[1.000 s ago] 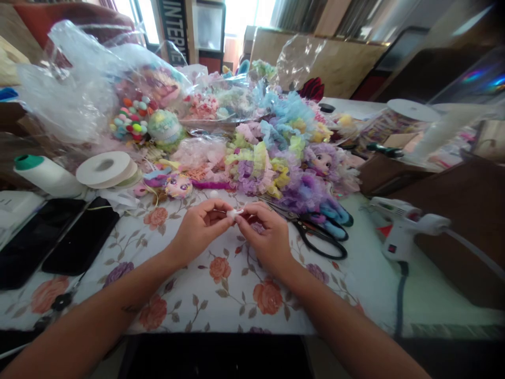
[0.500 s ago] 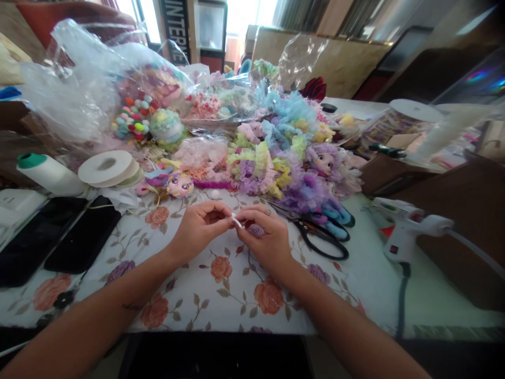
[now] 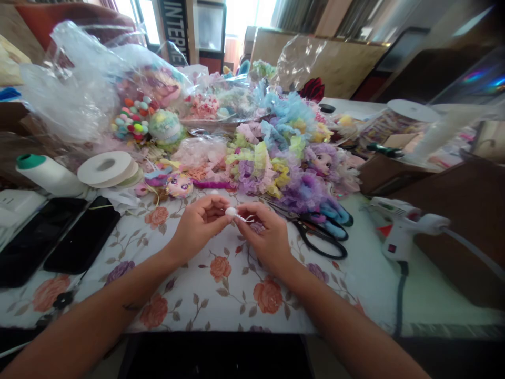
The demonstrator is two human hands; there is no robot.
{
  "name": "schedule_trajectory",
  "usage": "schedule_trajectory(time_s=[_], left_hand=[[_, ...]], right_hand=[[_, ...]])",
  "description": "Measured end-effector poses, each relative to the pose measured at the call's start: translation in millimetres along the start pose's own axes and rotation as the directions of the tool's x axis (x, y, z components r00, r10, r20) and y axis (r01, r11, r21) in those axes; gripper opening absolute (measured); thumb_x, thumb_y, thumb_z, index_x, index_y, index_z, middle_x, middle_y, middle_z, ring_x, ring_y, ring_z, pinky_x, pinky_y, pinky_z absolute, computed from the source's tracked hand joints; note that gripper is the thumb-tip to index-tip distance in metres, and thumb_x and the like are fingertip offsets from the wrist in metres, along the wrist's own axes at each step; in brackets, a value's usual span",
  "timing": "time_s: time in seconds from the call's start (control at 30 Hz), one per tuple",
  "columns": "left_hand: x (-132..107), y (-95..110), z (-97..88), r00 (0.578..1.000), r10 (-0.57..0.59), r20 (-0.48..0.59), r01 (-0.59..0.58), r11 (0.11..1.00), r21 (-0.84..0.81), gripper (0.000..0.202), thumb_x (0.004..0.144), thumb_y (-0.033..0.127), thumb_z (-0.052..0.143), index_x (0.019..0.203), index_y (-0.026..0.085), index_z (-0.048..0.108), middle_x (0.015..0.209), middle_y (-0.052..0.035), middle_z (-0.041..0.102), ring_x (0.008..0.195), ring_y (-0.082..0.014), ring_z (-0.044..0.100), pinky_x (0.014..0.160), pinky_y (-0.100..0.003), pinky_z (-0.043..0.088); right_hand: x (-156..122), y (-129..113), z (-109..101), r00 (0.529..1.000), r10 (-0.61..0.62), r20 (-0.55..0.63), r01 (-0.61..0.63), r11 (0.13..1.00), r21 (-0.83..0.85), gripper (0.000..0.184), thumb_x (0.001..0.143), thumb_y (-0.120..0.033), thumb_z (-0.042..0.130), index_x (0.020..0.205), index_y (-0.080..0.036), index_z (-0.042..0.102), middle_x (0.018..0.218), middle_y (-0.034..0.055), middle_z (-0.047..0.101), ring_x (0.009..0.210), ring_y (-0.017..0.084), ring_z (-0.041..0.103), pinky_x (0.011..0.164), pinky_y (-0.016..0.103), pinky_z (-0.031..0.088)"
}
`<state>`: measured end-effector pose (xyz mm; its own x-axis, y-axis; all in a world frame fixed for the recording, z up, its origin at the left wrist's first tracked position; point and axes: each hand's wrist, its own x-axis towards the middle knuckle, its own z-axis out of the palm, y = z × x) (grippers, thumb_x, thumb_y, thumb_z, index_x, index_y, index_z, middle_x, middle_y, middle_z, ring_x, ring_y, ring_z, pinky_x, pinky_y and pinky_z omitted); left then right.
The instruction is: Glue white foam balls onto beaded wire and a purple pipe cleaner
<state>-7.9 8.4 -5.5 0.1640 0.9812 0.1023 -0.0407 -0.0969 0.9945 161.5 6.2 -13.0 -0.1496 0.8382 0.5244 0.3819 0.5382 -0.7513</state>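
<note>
Pinched in the fingertips of my left hand (image 3: 201,223) is a small round white ball (image 3: 231,211), perhaps a pompom. A thin white cord (image 3: 245,218) runs from beside the ball, with my right hand (image 3: 266,231) closed on it by thumb and forefinger. Both hands nearly meet just above the flowered tablecloth (image 3: 221,305). Behind my left fingers, another small white ball (image 3: 214,192) lies partly hidden. To the right of my right hand rest black-handled scissors (image 3: 321,239). Beyond my fingers lies a doll head (image 3: 179,185) with yellow hair.
A heap of pastel ruffled trim (image 3: 256,163) and plastic bags (image 3: 79,79) fills the back. On the left are a ribbon roll (image 3: 107,168), a thread cone (image 3: 51,173) and dark phones (image 3: 82,234). A glue gun (image 3: 402,226) with its cord stands at right.
The white piece between my fingers has turned, so a round ball now shows at my left fingertips and loose cord ends stick out at the right. Both hands stay in nearly the same place.
</note>
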Motion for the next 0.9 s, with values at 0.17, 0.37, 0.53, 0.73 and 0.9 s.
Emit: schedule_trajectory(time_s=[0.17,0.37,0.53,0.73,0.9], left_hand=[[-0.2,0.9,-0.6,1.0,-0.015,-0.006,0.015,1.0,0.019,0.018,0.077,0.026,0.074,0.091,0.016,0.068,0.086,-0.005,0.07,0.083,-0.0158,0.066,0.072,-0.024,0.055],[0.3,-0.5,1.1,0.999,0.013,-0.031,-0.014,1.0,-0.009,0.014,0.075,0.024,0.074,0.087,0.015,0.073,0.089,-0.007,0.073,0.083,-0.0172,0.068,0.074,-0.027,0.057],[0.6,-0.9,0.5,0.999,0.037,-0.023,-0.037,0.999,0.006,0.01,0.072,0.022,0.075,0.08,0.016,0.074,0.089,-0.0074,0.072,0.084,-0.0179,0.068,0.076,-0.028,0.057],[0.0,1.3,0.0,0.999,-0.032,-0.036,0.032,0.999,-0.009,0.009,0.067,0.022,0.077,0.072,0.016,0.072,0.085,-0.0067,0.073,0.081,-0.0182,0.068,0.075,-0.03,0.057],[1.2,-3.0,-2.8,0.991,-0.132,-0.008,0.131,0.986,-0.102,0.013,0.07,0.026,0.079,0.079,0.018,0.073,0.085,-0.0048,0.074,0.078,-0.0159,0.067,0.069,-0.026,0.055]], right_hand=[[1.0,0.9,0.3,0.998,-0.06,-0.013,0.06,0.998,-0.016,0.008,0.085,-0.015,0.066,0.089,-0.021,0.069,0.085,0.0008,0.068,0.071,0.011,0.063,0.067,0.023,0.053],[-0.3,2.0,-0.8,0.994,-0.102,-0.033,0.101,0.994,-0.047,0.008,0.085,-0.015,0.064,0.086,-0.021,0.07,0.086,0.0018,0.067,0.067,0.011,0.063,0.064,0.024,0.054],[-1.9,3.8,0.6,0.975,-0.219,-0.031,0.212,0.967,-0.142,0.009,0.087,-0.016,0.062,0.085,-0.021,0.07,0.086,0.0049,0.07,0.075,0.016,0.067,0.07,0.028,0.056],[-3.1,3.7,1.8,0.971,-0.24,0.008,0.237,0.953,-0.186,0.013,0.089,-0.018,0.059,0.087,-0.023,0.071,0.087,0.0057,0.071,0.079,0.018,0.068,0.074,0.032,0.057],[-1.9,1.7,0.8,0.985,-0.172,-0.033,0.168,0.981,-0.094,0.009,0.087,-0.017,0.064,0.086,-0.023,0.071,0.085,0.0033,0.07,0.075,0.015,0.066,0.071,0.028,0.056]])
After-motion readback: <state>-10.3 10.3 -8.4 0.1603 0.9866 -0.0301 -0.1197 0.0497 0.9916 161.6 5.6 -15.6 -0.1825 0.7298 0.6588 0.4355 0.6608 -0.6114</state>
